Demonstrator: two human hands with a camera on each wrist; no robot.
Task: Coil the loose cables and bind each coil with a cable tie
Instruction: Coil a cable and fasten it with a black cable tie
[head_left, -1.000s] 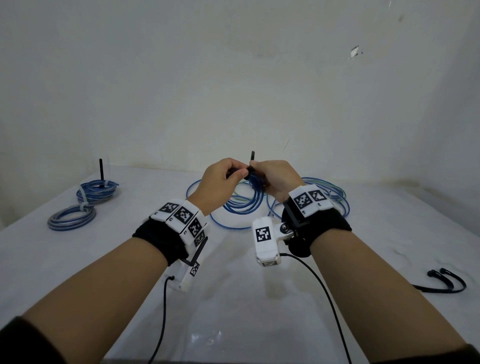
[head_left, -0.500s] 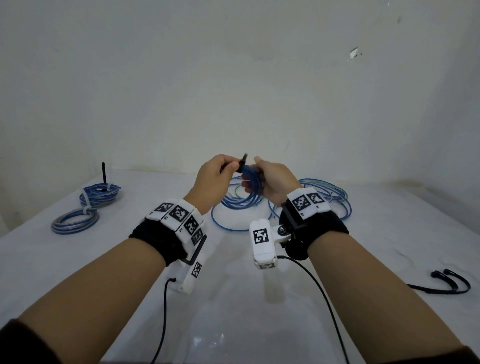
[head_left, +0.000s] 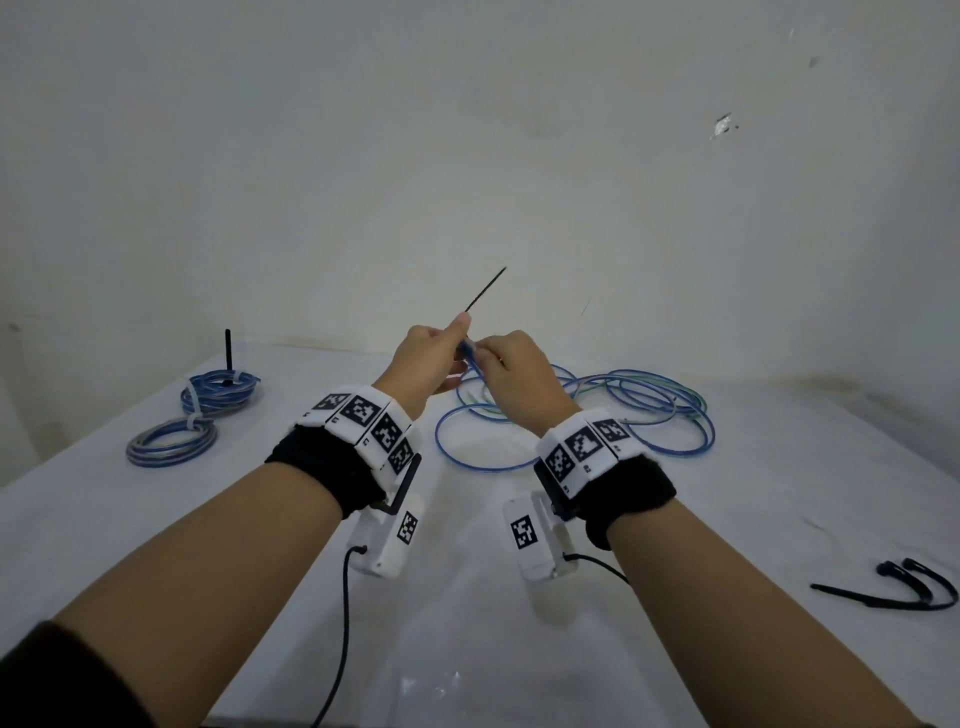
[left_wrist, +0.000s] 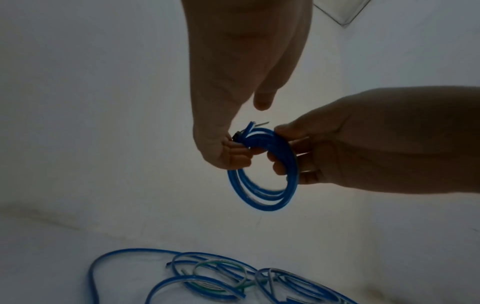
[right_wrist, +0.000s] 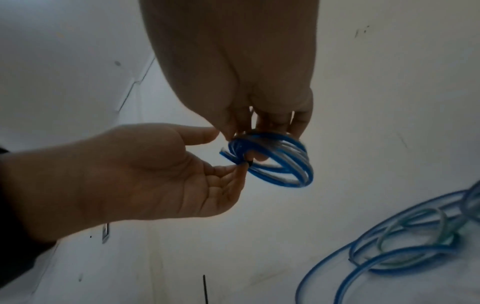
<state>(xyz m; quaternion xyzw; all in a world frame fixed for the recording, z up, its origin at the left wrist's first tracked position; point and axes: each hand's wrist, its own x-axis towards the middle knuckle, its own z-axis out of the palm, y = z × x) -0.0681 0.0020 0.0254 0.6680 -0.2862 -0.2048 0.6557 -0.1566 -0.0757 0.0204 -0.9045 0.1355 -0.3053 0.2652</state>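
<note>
A small coil of blue cable (left_wrist: 262, 197) hangs in the air between both hands. My right hand (head_left: 485, 353) grips the coil's upper side, its fingers curled round the strands (right_wrist: 280, 176). My left hand (head_left: 457, 338) pinches a black cable tie (head_left: 485, 290) where it wraps the coil. The tie's thin tail sticks up and to the right past my thumb. The tie's black head (right_wrist: 248, 163) sits against the strands by my left fingertips (left_wrist: 228, 150). Loose blue and green cables (head_left: 623, 410) lie tangled on the white table beyond my hands.
Two bound coils (head_left: 221, 387) (head_left: 171, 441) lie at the table's far left, one with a black tie tail standing upright (head_left: 227, 348). Spare black ties (head_left: 904, 587) lie at the right. A white wall closes the table's (head_left: 467, 649) far side.
Both hands have risen a little with the coil. The tie's tail, short and upright before, now shows much longer and slants up to the right from my left hand.
</note>
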